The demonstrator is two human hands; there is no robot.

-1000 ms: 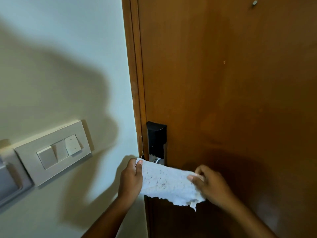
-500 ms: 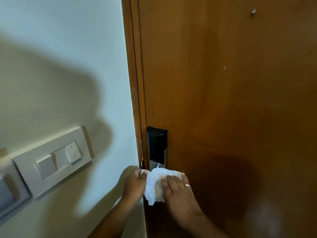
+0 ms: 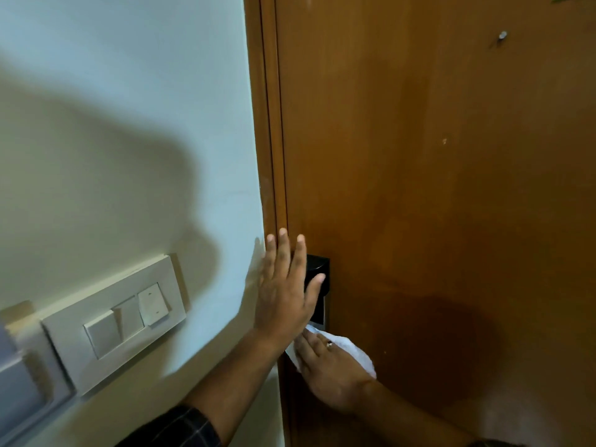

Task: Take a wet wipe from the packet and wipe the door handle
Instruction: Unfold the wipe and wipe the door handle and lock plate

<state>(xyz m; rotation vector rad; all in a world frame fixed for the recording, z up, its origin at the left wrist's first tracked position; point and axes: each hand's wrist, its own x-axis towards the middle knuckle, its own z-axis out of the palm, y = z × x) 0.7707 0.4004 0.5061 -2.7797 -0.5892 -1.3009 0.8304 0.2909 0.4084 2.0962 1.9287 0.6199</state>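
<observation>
Below black lock (image 3: 317, 272), left hand (image 3: 283, 291) partly hides wipe (image 3: 358, 351).

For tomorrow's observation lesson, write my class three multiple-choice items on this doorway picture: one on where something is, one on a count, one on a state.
1. Where is the wet wipe?
A. On the switch plate
B. Under the right hand, against the door below the black lock unit
C. Lying on the floor

2. How many rocker switches show on the near switch plate?
A. Three
B. One
C. Six

3. How is the left hand held?
A. Clenched in a fist
B. Pinching the wipe
C. Open and flat, fingers spread

Answers:
1 B: the white wipe shows around the right hand, pressed to the wooden door just under the lock unit.
2 A: three rockers sit side by side on the plate.
3 C: its fingers point up, spread over the door frame edge, and hold nothing.
</observation>
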